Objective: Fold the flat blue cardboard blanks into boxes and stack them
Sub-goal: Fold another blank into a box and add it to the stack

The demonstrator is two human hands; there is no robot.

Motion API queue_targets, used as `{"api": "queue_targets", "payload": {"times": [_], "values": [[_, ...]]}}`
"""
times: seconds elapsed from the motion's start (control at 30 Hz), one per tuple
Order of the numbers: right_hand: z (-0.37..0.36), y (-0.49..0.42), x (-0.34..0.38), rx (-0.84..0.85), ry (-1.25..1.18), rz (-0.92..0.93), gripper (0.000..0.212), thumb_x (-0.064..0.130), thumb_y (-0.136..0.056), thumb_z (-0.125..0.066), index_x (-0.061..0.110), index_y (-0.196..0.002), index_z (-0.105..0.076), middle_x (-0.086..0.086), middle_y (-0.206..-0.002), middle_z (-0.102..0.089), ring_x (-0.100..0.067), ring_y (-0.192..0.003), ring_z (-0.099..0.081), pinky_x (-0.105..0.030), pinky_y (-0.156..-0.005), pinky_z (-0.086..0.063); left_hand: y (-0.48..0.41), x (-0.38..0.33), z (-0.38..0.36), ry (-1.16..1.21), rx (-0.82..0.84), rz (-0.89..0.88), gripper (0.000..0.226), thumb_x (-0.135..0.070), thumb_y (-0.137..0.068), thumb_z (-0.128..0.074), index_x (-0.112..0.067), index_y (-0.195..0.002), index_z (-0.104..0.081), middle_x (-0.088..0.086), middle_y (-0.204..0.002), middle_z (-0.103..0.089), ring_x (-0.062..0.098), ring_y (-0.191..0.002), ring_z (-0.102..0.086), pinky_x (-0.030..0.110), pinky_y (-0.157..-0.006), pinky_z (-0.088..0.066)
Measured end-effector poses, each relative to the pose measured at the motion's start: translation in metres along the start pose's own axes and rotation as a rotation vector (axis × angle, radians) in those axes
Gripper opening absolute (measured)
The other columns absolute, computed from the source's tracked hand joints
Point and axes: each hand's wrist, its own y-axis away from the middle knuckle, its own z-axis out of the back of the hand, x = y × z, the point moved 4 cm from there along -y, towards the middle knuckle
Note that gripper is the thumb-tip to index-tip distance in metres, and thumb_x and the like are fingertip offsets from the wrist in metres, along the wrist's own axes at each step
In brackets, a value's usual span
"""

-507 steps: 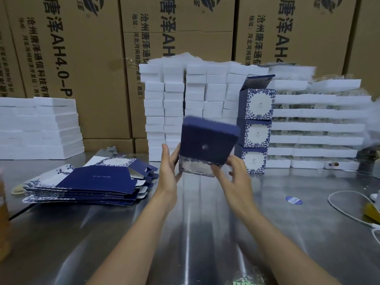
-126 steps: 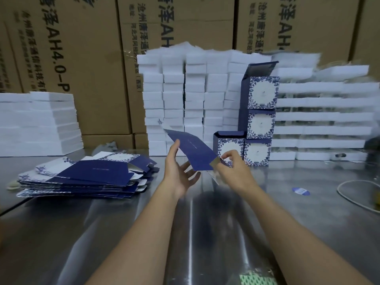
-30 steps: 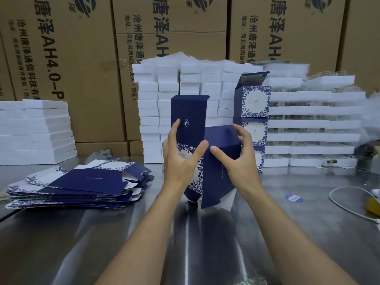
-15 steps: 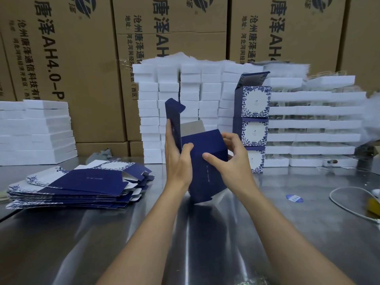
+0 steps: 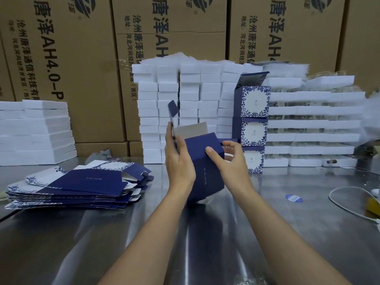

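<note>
Metal table (image 5: 205,243), brown cartons (image 5: 82,68) behind, white stacks (image 5: 189,95), possibly foam.

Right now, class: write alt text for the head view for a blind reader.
The left hand and right hand hold a half-folded blue box at a steel table. A pile of flat blanks lies at left; finished boxes stand stacked behind.
</note>
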Motion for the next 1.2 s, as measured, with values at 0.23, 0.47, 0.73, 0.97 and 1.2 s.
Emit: {"api": "queue_targets", "payload": {"times": [0.23,0.47,0.73,0.97,1.2], "values": [[0.007,-0.002,-0.018,0.316,0.394,0.033,0.093,0.082,-0.059,-0.080,0.056,-0.141,-0.046,0.021,-0.137,-0.053,-0.001,-0.125,-0.054,-0.033,-0.100,-0.049,-0.017,0.022,0.029,0.464,-0.275,0.558,0.056,-0.067,-0.107,-0.029,-0.028,-0.128,-0.064,-0.002,-0.114,-0.078,0.021,-0.100,-0.074,0.036,-0.078,-0.061],[0.013,-0.007,-0.019,0.252,0.218,0.033,0.062,0.059,-0.068,-0.090,0.050,-0.123,-0.062,0.021,-0.120,-0.069,-0.002,-0.098,-0.071,-0.028,-0.080,-0.062,-0.021,0.037,0.043,0.618,-0.264,0.652,0.047,-0.069,-0.097,-0.055,-0.032,-0.125,-0.064,0.004,-0.123,-0.072,0.025,-0.113,-0.069,0.056,-0.093,-0.059],[0.014,-0.011,-0.009,0.069,-0.111,-0.066,0.036,0.041,-0.085,-0.084,0.033,-0.117,-0.071,0.014,-0.112,-0.078,-0.013,-0.106,-0.075,-0.051,-0.098,-0.059,-0.002,0.033,0.017,0.157,0.363,0.490,0.113,-0.085,-0.062,-0.078,-0.073,-0.151,-0.009,-0.022,-0.156,-0.045,0.022,-0.142,-0.048,0.067,-0.112,-0.034],[0.010,-0.010,0.002,0.107,0.027,0.088,0.037,0.019,-0.100,-0.069,0.029,-0.136,-0.067,0.013,-0.123,-0.074,0.000,-0.116,-0.067,-0.031,-0.098,-0.055,-0.004,0.047,0.012,0.390,0.243,0.763,0.076,-0.083,-0.069,-0.074,-0.038,-0.129,-0.066,0.008,-0.123,-0.075,0.032,-0.099,-0.079,0.050,-0.078,-0.064],[0.013,-0.005,-0.001,0.039,0.416,0.288,0.040,0.046,-0.096,-0.070,0.037,-0.135,-0.064,0.025,-0.127,-0.063,0.005,-0.116,-0.056,-0.017,-0.100,-0.043,-0.001,0.059,0.017,0.455,0.292,0.916,0.088,-0.087,-0.066,-0.072,-0.021,-0.124,-0.074,0.019,-0.110,-0.079,0.043,-0.094,-0.077,0.049,-0.079,-0.060]]}}
